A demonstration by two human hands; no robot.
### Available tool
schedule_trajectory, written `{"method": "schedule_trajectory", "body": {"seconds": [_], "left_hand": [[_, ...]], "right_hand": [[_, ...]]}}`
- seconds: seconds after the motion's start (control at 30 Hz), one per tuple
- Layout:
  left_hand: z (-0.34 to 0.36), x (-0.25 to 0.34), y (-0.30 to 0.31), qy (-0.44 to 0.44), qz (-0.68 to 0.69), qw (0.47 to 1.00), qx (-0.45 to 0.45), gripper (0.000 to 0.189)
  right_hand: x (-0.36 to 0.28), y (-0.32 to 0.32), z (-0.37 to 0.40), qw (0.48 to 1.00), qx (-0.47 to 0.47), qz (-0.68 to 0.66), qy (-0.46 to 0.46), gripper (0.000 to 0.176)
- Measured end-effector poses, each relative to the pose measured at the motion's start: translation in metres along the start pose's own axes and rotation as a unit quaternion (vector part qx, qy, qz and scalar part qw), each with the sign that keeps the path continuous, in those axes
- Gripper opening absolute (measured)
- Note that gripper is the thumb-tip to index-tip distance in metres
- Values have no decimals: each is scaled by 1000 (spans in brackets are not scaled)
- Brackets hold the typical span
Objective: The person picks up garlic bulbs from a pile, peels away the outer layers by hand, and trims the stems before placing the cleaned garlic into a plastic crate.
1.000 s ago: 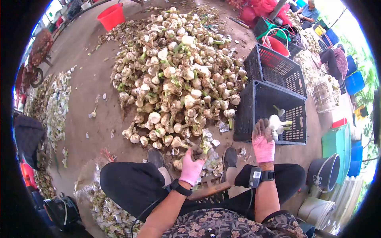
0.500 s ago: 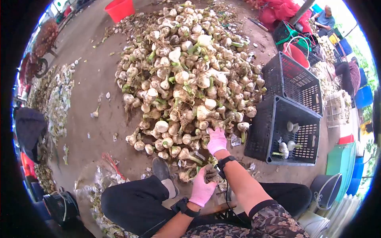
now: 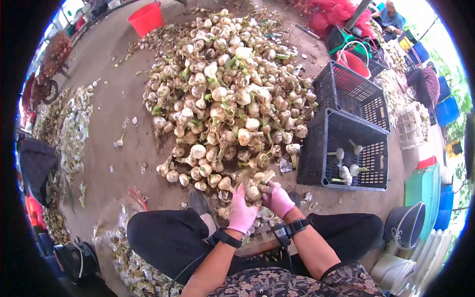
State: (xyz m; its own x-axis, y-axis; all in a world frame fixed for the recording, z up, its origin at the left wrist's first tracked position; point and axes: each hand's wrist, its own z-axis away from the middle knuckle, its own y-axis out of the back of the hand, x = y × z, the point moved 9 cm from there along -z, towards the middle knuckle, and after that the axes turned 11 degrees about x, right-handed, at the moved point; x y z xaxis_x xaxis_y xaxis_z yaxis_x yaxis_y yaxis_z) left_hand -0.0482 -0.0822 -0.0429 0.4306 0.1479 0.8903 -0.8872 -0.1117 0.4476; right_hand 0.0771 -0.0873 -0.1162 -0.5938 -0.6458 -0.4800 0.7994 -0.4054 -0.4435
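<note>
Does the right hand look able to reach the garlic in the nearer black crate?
Probably yes: nothing seems to block the nearer crate, though the right hand is busy with a bulb.

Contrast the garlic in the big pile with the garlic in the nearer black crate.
The piled garlic is mostly smudged brown; the crated garlic looks cleaner and whiter. The piled garlic forms a thick heap of many bulbs; the crated garlic is just a few bulbs. Both include bulbs with greenish stems.
</note>
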Motion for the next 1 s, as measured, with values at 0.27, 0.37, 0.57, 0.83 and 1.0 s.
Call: {"method": "schedule_trajectory", "body": {"seconds": [0.27,0.37,0.57,0.83,1.0], "left_hand": [[8,77,44,-170,40,981,85,71],[16,84,51,-206,38,973,102,69],[8,89,61,-176,63,978,92,66],[-1,59,40,6,258,966,-26,66],[4,70,39,-38,205,978,-21,68]], "right_hand": [[-45,-26,30,969,-81,-64,225,39],[-68,-57,73,935,50,109,334,38],[-80,-67,92,921,48,155,355,31],[-93,-51,103,840,81,321,430,31],[-88,-43,102,910,74,225,340,35]]}}
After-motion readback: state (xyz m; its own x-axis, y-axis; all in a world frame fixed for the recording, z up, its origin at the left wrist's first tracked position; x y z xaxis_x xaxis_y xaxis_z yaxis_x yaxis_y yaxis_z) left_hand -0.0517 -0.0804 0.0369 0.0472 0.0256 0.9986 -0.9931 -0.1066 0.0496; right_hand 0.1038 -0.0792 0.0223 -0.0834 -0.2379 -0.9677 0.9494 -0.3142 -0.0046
